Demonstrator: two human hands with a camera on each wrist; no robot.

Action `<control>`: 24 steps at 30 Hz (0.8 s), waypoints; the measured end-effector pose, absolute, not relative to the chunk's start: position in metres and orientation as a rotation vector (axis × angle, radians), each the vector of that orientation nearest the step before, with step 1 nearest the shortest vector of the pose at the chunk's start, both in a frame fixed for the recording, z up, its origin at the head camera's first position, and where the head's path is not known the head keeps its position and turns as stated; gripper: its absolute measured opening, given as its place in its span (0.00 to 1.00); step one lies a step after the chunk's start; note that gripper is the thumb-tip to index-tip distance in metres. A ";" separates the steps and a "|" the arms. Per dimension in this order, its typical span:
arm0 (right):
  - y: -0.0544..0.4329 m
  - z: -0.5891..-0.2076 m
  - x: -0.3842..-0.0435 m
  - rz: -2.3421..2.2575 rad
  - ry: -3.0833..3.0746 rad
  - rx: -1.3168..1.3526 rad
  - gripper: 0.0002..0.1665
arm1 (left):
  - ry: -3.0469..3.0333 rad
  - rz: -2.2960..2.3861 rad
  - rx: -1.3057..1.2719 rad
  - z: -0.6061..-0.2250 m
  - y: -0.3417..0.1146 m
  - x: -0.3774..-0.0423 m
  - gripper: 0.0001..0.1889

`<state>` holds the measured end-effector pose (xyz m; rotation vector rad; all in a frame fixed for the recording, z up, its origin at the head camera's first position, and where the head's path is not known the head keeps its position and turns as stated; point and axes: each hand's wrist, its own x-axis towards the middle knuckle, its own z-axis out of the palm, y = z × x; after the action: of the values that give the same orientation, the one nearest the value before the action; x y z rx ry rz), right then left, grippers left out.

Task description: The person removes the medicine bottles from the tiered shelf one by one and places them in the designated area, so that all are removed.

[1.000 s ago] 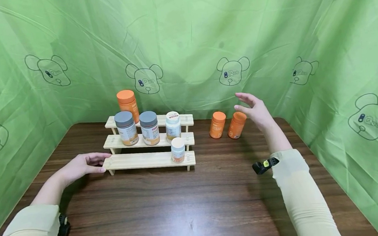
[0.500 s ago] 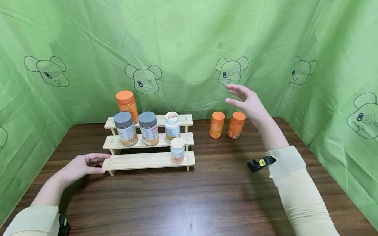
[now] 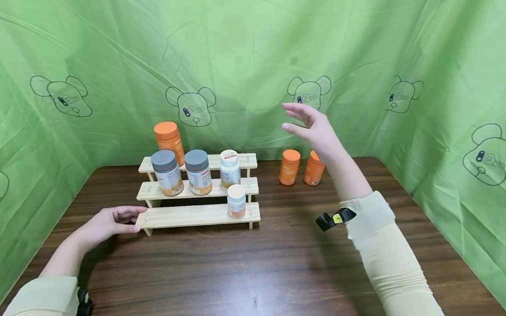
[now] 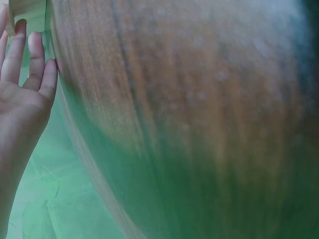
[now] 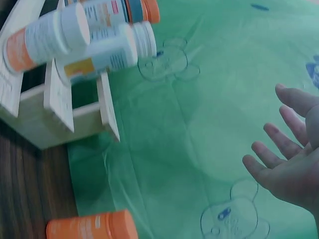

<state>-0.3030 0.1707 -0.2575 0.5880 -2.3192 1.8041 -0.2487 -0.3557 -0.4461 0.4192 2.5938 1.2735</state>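
The brown bench (image 3: 227, 280) carries a wooden rack (image 3: 181, 216). The left hand (image 3: 98, 229) pinches the rack's low left end; the right hand (image 3: 318, 131) is up high, fingers apart. Five jars (image 3: 200, 180) stand on the rack, two orange jars (image 3: 289, 170) beside it.

From the head view's centre: one wooden stand (image 3: 186, 215) at eight o'clock with one orange jar (image 3: 168, 137), two grey-lidded jars (image 3: 167, 173) (image 3: 198, 173), two white-lidded bottles (image 3: 230, 170) (image 3: 237, 202); two orange bottles (image 3: 289, 168) (image 3: 313, 172) between three and four o'clock; two hands (image 3: 105, 227) (image 3: 315, 128); six printed bear faces (image 3: 191, 105)
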 end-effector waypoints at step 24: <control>0.102 -0.233 -0.279 1.853 -2.294 0.784 0.30 | 2.572 1.296 0.409 -0.448 -0.358 -0.250 0.31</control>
<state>-0.2795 0.1018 -0.2333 0.7841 -2.2939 1.8530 -0.2498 -0.3576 -0.4484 0.4093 2.5716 1.2962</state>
